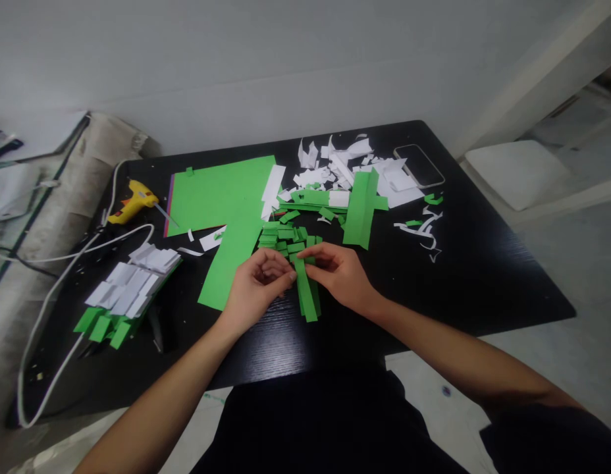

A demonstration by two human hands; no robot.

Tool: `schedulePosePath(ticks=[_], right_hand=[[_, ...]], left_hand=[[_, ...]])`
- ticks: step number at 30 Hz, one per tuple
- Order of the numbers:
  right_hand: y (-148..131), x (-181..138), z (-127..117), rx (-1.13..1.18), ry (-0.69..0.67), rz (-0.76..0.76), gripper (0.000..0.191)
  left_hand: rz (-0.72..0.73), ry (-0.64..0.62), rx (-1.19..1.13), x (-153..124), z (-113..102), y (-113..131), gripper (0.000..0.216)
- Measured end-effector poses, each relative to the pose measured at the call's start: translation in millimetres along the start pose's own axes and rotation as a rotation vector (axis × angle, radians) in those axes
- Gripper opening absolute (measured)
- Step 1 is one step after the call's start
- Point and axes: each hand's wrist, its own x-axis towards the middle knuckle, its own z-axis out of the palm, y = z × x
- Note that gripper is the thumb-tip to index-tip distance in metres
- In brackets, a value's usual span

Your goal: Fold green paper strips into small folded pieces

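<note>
A narrow green paper strip (308, 299) hangs between my hands, just above the near part of the table. My right hand (342, 273) pinches its upper right side between thumb and fingers. From the other side my left hand (256, 283) is closed, its thumb and fingertips meeting at the strip's left edge. Another green piece shows partly behind the strip. Just beyond my fingers lies a heap of small folded green paper pieces (278, 232), partly hidden by the hands.
Large green sheets (221, 191) lie at the back left near a yellow glue gun (135, 201) with a white cord. White and green layered paper strips (128, 283) sit at left. White scraps (335, 164), a folded green strip (359, 210) and a phone (419, 166) lie behind.
</note>
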Motion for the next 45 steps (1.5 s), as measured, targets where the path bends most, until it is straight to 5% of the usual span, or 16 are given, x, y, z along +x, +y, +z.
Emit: schedulePosePath(ticks=[4,7,12,37,45], right_hand=[[-1,1,-1,-0.029,-0.031,-0.025,0.018],[0,1,-3,-0.046,-0.083,0.004,0.017],[3,1,-4,-0.019,-0.158,0.043,0.022],[-4,4,-11,0.154,-0.329,0.185,0.023],[-7,4,-14,0.131,-0.334,0.148,0.022]], left_hand=[[0.271,-0.058,0.337,-3,-6,3,0.007],[0.510,-0.193,0.565,-5,-11,6,0.022],[0.641,-0.337,0.673,-5,-14,7,0.037],[0.654,-0.177,0.624,-5,-20,15,0.018],[0.582,-0.267,0.583,-5,-20,17,0.022]])
